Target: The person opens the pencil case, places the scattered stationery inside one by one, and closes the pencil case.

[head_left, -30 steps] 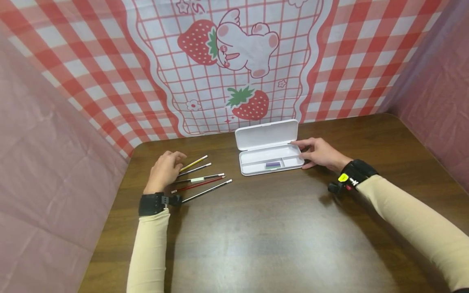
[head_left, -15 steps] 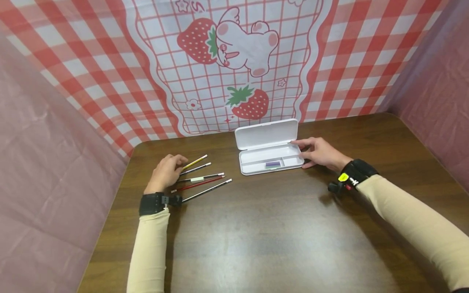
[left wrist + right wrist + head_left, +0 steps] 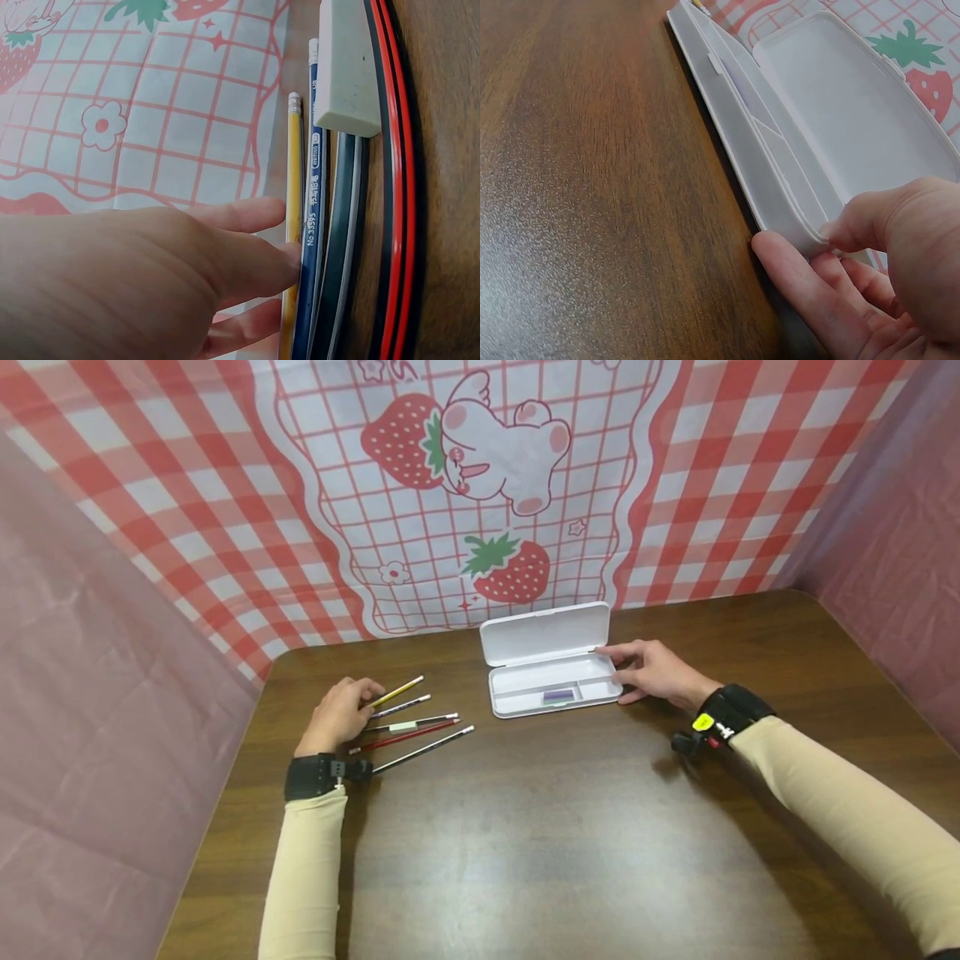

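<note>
My left hand (image 3: 341, 714) is at the left of the table, its thumb and fingers pinching the yellow pencil (image 3: 293, 165). Close beside that pencil lies a blue pencil (image 3: 313, 150), then a dark pencil with a white eraser (image 3: 403, 727) on it. A red and black pencil (image 3: 408, 738) and another dark pencil (image 3: 427, 748) lie nearer the front. At the right end of the white pencil case (image 3: 557, 687), my right hand (image 3: 660, 675) grips its corner, thumb on the rim and fingers against the outside. The case's lid (image 3: 847, 97) stands raised.
Inside the case, a small purple item (image 3: 558, 697) lies in the front compartment. The wooden table (image 3: 555, 827) reaches back to a red-and-white checked cloth (image 3: 697, 485). Pink cloth (image 3: 90, 693) hangs at both sides.
My left hand has shifted slightly, its fingers drawing in on the yellow pencil. My right hand and the pencil case have stayed in place.
</note>
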The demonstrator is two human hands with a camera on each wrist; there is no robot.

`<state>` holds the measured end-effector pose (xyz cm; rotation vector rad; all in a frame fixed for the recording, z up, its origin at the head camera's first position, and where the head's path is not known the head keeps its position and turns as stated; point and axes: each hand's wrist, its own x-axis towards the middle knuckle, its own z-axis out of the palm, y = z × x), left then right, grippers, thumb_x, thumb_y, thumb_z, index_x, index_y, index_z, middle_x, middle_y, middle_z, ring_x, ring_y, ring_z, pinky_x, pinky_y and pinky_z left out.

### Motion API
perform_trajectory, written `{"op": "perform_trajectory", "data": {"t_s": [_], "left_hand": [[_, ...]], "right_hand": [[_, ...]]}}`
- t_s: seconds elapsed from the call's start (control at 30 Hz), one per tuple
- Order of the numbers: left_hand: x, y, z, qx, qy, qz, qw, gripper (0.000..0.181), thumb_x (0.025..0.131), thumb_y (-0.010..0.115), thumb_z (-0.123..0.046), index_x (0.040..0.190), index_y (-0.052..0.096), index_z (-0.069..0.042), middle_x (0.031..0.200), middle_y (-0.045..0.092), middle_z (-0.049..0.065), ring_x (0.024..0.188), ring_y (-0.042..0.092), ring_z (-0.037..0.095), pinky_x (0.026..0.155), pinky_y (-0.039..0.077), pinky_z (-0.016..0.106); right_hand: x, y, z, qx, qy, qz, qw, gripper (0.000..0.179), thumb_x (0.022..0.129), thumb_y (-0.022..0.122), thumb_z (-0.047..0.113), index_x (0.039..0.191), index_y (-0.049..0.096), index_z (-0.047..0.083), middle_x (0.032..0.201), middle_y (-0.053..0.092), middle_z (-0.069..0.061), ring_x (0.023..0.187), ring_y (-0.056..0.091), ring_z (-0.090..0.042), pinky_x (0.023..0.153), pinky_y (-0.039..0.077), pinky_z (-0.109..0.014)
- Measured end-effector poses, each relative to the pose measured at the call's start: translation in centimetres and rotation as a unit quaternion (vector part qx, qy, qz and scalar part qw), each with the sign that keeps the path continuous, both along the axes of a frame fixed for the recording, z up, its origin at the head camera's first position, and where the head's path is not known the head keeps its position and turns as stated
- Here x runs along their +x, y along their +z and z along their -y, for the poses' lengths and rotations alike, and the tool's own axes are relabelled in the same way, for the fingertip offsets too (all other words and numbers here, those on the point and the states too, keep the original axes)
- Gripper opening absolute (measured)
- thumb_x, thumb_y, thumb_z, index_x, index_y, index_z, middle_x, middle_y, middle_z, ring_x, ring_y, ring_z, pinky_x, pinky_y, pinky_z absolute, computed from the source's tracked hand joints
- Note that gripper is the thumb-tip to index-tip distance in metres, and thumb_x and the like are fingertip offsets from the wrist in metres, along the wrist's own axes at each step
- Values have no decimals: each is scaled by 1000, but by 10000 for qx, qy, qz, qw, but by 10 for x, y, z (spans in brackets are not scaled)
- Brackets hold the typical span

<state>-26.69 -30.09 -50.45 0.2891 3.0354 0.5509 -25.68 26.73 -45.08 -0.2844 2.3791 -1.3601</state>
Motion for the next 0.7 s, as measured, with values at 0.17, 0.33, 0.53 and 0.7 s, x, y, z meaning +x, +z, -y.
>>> {"op": "perform_trajectory", "data": {"t_s": [0.17, 0.33, 0.53, 0.7], "left_hand": [[-1, -2, 1, 54, 8, 50, 10000, 35, 99, 76, -7, 131, 78, -21, 124, 74, 11, 119, 71, 35, 99, 60, 62], [-2, -3, 2, 118, 34, 39, 9999, 33, 97, 77, -6, 125, 80, -23, 120, 77, 9, 118, 73, 34, 97, 61, 61], [-3, -2, 0, 102, 118, 123, 9998, 32, 98, 76, -6, 123, 81, -25, 115, 80, 6, 113, 75, 32, 92, 61, 58], [-2, 0, -2, 53, 148, 262, 9995, 33, 100, 73, -5, 126, 78, -24, 118, 79, 8, 114, 75, 33, 93, 61, 58]], "right_hand": [[1, 1, 1, -1, 4, 38, 10000, 62, 109, 68, 3, 168, 50, 4, 156, 44, -32, 104, 65, -24, 78, 70, -30], [1, 0, 0, 15, 10, 10, 10000, 62, 109, 67, 3, 168, 50, 4, 156, 44, -32, 103, 65, -24, 78, 70, -30], [-1, -1, -1, 33, 25, -16, 10000, 62, 109, 67, 3, 168, 49, 4, 155, 45, -32, 103, 65, -24, 78, 70, -30], [-1, -1, -1, 46, 17, 1, 10000, 62, 109, 67, 3, 169, 49, 5, 155, 45, -31, 104, 65, -25, 78, 70, -30]]}}
